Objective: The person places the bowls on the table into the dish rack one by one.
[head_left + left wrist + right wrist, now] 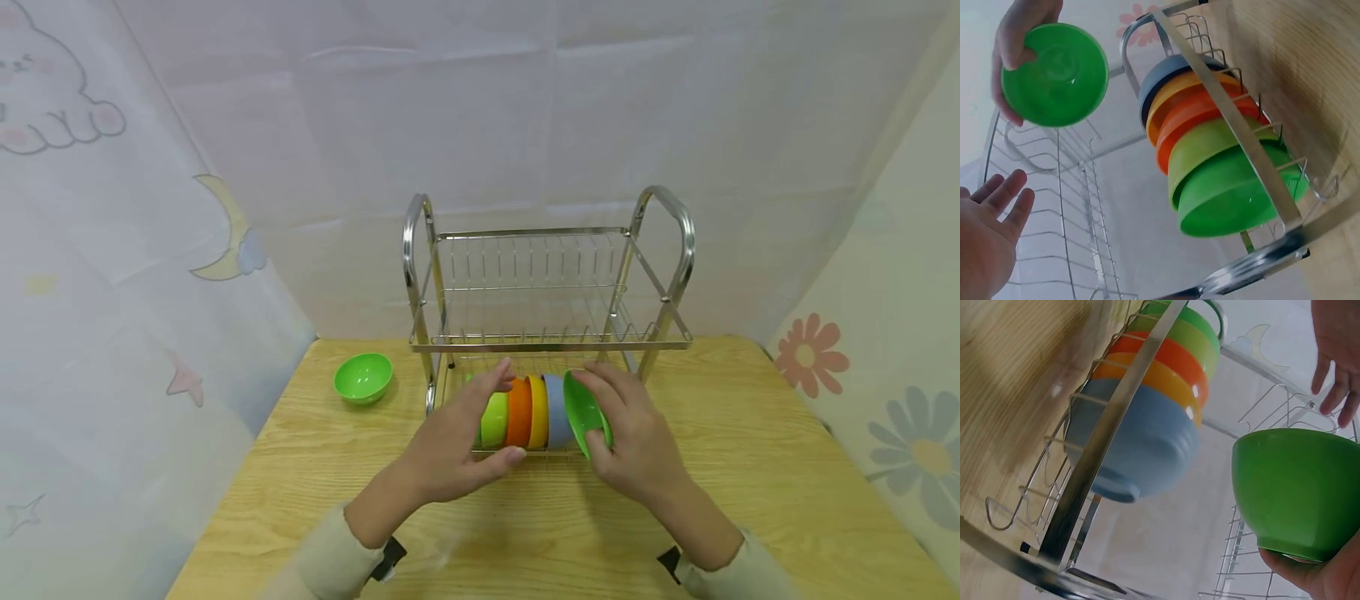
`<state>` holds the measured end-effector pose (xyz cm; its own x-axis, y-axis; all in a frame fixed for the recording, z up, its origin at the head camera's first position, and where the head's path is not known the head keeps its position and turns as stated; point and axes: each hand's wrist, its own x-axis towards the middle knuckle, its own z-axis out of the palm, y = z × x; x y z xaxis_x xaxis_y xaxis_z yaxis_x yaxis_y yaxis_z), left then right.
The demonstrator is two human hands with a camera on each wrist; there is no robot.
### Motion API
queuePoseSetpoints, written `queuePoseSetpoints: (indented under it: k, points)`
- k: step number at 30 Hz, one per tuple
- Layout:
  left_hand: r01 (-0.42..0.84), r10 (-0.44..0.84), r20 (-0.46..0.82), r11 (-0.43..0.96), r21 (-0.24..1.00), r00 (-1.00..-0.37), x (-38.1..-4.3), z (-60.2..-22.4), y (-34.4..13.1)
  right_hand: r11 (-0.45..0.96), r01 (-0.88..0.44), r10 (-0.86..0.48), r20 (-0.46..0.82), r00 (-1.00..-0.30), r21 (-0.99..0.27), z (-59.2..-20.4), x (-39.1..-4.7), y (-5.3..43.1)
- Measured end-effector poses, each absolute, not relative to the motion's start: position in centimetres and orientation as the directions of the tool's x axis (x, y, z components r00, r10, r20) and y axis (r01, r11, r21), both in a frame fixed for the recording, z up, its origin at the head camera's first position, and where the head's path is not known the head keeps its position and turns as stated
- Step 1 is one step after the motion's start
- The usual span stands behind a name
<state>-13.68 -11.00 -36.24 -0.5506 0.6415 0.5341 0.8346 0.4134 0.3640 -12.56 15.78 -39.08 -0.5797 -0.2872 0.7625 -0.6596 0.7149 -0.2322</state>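
Note:
My right hand (637,437) holds a green bowl (582,408) by its rim and base, tilted so its hollow faces left. In the right wrist view, the fingers lie under that bowl's foot. My left hand (450,446) has spread fingers and holds nothing, in front of the rack's lower tier. Behind both hands several bowls stand on edge in a nested row: a light green bowl (493,421), an orange bowl (519,414), a yellow bowl (538,412) and a blue bowl (557,412). Another green bowl (1235,194) ends the row at the left.
A two-tier metal dish rack (551,347) stands on the wooden table (750,467), and its upper tier holds no dishes. One more green bowl (363,377) sits upright on the table left of the rack. A printed cloth (487,125) hangs behind.

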Motion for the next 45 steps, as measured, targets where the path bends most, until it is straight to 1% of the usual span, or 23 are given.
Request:
queuePoseSetpoints:
  k: [5,8,13,17,24,32,37,45]
  points:
    - [0.879,0.613,0.634,0.390,0.276,-0.471,-13.5,-35.2,-12.0,0.724,-0.653,-0.286,0.765,-0.577,-0.222,-39.5,-13.1,16.5]
    - [0.904,0.602,0.684,0.362,0.226,-0.412,-13.4,-34.2,-12.6,0.732,-0.644,-0.278,0.765,-0.581,-0.224,-39.8,-13.6,17.0]
    - [0.937,0.576,0.762,0.330,0.115,-0.297,-13.5,-32.4,-13.2,0.758,-0.609,-0.263,0.744,-0.614,-0.235,-40.3,-14.3,17.7]
    - [0.946,0.551,0.798,0.316,0.070,-0.243,-13.6,-31.0,-13.6,0.774,-0.581,-0.247,0.725,-0.643,-0.252,-40.8,-14.6,18.1]
    - [0.940,0.519,0.828,0.341,0.028,-0.213,-14.5,-28.7,-14.5,0.796,-0.549,-0.236,0.703,-0.671,-0.257,-41.3,-15.3,18.4]
    - [0.915,0.503,0.832,0.404,0.012,-0.233,-16.8,-27.2,-15.1,0.819,-0.497,-0.241,0.615,-0.751,-0.287,-42.1,-15.9,18.5]
    - [0.897,0.521,0.817,0.442,-0.012,-0.247,-18.4,-26.2,-15.0,0.834,-0.471,-0.243,0.575,-0.781,-0.288,-42.6,-16.2,18.5]
    - [0.858,0.529,0.814,0.507,-0.079,-0.238,-21.2,-24.8,-14.6,0.868,-0.437,-0.267,0.519,-0.812,-0.237,-44.0,-17.1,18.1]
